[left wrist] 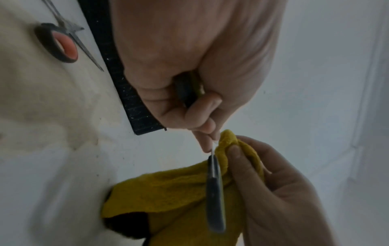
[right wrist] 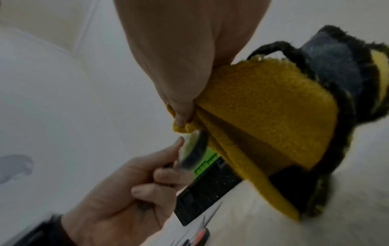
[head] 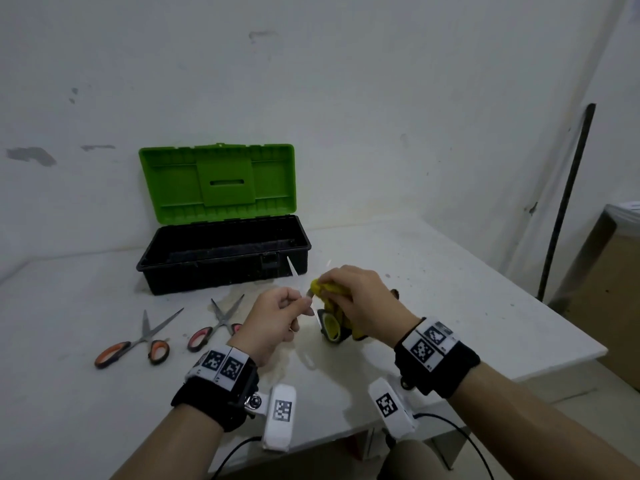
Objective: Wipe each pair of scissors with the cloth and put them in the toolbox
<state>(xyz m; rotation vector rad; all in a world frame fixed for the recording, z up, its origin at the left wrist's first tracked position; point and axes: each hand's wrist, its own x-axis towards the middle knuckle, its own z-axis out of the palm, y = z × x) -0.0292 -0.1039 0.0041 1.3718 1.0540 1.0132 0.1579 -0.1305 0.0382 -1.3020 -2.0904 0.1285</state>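
My left hand [head: 298, 311] grips a pair of yellow-and-black-handled scissors [head: 329, 328], which stand open; one blade [head: 292, 269] points up toward the toolbox. In the left wrist view, one handle [left wrist: 214, 199] hangs free below the fingers. My right hand [head: 341, 289] pinches the yellow cloth [head: 327, 289] over the other blade. The cloth [right wrist: 263, 108] has a dark border. Two more pairs lie left of my hands: orange-handled scissors [head: 138, 341] and red-handled scissors [head: 214, 327]. The black toolbox [head: 225, 271] stands open behind them with its green lid [head: 218, 181] up.
The white table [head: 450, 271] ends in a corner at the right. Beyond it, a cardboard box [head: 613, 289] sits on the floor and a dark pole [head: 568, 202] leans on the wall. The toolbox backs onto the wall.
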